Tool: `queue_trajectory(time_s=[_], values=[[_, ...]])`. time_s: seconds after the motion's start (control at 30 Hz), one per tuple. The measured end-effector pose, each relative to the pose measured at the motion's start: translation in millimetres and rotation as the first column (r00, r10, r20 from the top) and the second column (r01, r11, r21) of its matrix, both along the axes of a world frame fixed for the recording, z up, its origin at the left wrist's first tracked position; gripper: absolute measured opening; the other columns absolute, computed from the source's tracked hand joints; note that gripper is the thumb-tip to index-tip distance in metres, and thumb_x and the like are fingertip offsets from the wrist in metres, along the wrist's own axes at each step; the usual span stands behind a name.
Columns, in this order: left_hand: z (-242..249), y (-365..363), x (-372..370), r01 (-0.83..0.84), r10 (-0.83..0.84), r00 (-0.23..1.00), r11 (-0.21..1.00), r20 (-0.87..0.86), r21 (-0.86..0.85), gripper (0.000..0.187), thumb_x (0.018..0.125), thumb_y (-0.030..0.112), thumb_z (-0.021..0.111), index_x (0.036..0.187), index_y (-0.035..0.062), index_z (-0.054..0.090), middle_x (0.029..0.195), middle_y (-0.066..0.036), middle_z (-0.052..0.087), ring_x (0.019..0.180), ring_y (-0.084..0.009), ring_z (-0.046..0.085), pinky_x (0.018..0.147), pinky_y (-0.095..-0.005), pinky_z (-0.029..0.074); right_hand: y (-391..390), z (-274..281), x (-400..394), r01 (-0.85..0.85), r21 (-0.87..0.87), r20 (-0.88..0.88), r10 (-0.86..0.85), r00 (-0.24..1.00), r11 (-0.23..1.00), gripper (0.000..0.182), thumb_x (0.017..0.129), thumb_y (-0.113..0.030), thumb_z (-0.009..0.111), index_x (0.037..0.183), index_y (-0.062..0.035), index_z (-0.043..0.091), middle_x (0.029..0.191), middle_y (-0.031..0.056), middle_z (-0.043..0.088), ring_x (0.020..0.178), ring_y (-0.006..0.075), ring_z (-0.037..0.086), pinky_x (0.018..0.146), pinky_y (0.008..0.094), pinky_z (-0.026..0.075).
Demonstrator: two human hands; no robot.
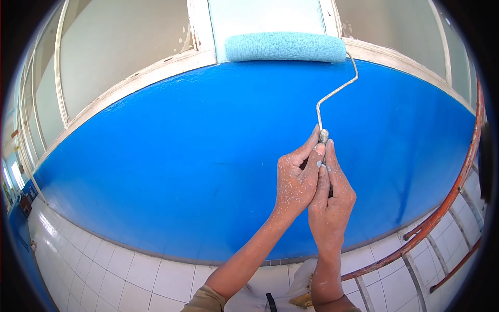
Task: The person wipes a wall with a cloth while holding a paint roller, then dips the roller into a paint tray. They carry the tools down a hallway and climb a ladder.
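A paint roller with a fluffy light blue sleeve [286,47] lies across the top edge of the blue wall [208,135], touching the pale panel [267,18] above it. Its bent wire frame [338,89] runs down from the right end to the handle. My left hand [300,179] is closed round the handle [324,136], thumb near its top. Pressed against it, my right hand [332,192] also grips the handle from the right. Both hands are speckled with paint. The palms and most of the handle are hidden.
An orange-red metal ladder or rail [434,221] with grey rungs curves along the right side. White floor tiles [130,270] lie below the wall. White window frames [150,70] with greyish panes border the wall's top on both sides.
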State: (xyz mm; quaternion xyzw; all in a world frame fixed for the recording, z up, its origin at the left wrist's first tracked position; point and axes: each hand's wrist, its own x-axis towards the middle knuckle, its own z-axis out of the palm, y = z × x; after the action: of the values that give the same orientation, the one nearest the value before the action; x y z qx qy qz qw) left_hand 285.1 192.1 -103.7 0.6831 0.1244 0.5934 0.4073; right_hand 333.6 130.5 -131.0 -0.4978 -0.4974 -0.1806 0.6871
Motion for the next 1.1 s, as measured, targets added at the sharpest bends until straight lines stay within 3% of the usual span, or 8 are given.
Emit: queue_trajectory(time_s=[0.03,0.13,0.27,0.33,0.37,0.43,0.73,1.1], values=[[2,-1,1,-0.004,0.004,1.0,1.0,0.0,0.016,0.04,0.103,0.021,0.059,0.137,-0.0005,0.061,0.076,-0.006,0.071,0.059,-0.0027,0.051,0.047,-0.0243,0.037,1,0,1,0.022,0.039,0.034,-0.023,0.999,0.999,0.041,0.099,0.002,0.049,0.139,0.0062,0.056,0.105,0.0232,0.071,0.084,0.0244,0.07,0.07,0.0377,0.055],[8,2,-2,0.012,-0.011,1.0,0.999,-0.019,0.03,0.041,0.104,0.022,0.058,0.138,-0.0012,0.059,0.074,-0.007,0.071,0.058,-0.0025,0.05,0.046,-0.0248,0.035,10,4,4,0.025,0.109,0.048,-0.031,0.998,0.994,0.041,0.099,0.002,0.049,0.139,0.0063,0.056,0.103,0.0229,0.071,0.083,0.0242,0.07,0.069,0.037,0.055],[3,-4,0,-0.001,0.001,1.0,1.0,0.005,0.007,0.039,0.102,0.02,0.06,0.136,0.0,0.062,0.081,-0.006,0.073,0.06,-0.0027,0.052,0.048,-0.0231,0.038,0,4,1,0.023,0.038,0.018,-0.024,1.0,0.999,0.041,0.099,0.002,0.049,0.139,0.0063,0.056,0.103,0.0232,0.071,0.084,0.0254,0.071,0.069,0.0374,0.056],[-4,-1,3,-0.005,0.005,1.0,1.0,0.003,0.026,0.039,0.102,0.02,0.06,0.136,0.0,0.062,0.081,-0.007,0.073,0.06,-0.0026,0.051,0.048,-0.0233,0.038,-3,-5,2,-0.034,-0.024,-0.049,0.032,0.998,0.999,0.039,0.103,-0.004,0.046,0.141,0.0021,0.056,0.134,0.0242,0.063,0.118,0.0324,0.066,0.092,0.0391,0.056],[-5,1,5,-0.01,0.01,1.0,0.999,0.001,0.039,0.039,0.102,0.02,0.06,0.136,-0.0001,0.062,0.081,-0.007,0.073,0.059,-0.0026,0.05,0.047,-0.0234,0.037,-1,-2,4,-0.033,-0.023,-0.047,0.031,0.998,0.999,0.039,0.103,-0.004,0.046,0.141,0.0021,0.056,0.134,0.0242,0.063,0.118,0.0324,0.066,0.092,0.0391,0.056],[7,1,2,0.006,-0.006,1.0,1.0,-0.01,0.028,0.039,0.102,0.02,0.06,0.136,0.0,0.062,0.082,-0.007,0.073,0.059,-0.0024,0.05,0.047,-0.0236,0.037,6,4,6,0.041,0.063,0.043,-0.043,0.998,0.997,0.041,0.1,0.001,0.049,0.14,0.006,0.056,0.106,0.0244,0.071,0.089,0.0274,0.072,0.071,0.0387,0.056],[7,-1,9,0.022,-0.022,1.0,0.999,-0.007,0.035,0.038,0.103,0.02,0.06,0.136,0.0016,0.062,0.077,-0.003,0.07,0.057,-0.0017,0.047,0.046,-0.0235,0.035,3,4,10,0.028,0.079,0.032,-0.031,0.999,0.996,0.041,0.1,0.0,0.048,0.139,0.0068,0.055,0.111,0.0261,0.07,0.095,0.0298,0.073,0.077,0.0393,0.058],[9,-5,7,0.044,-0.044,0.999,0.999,0.017,0.009,0.038,0.103,0.02,0.06,0.136,0.0024,0.062,0.076,-0.002,0.069,0.057,-0.002,0.046,0.046,-0.0238,0.036,-3,10,6,0.026,0.059,0.02,-0.027,0.999,0.998,0.042,0.1,0.001,0.048,0.14,0.0059,0.055,0.108,0.0254,0.071,0.091,0.0274,0.072,0.073,0.0374,0.057]])
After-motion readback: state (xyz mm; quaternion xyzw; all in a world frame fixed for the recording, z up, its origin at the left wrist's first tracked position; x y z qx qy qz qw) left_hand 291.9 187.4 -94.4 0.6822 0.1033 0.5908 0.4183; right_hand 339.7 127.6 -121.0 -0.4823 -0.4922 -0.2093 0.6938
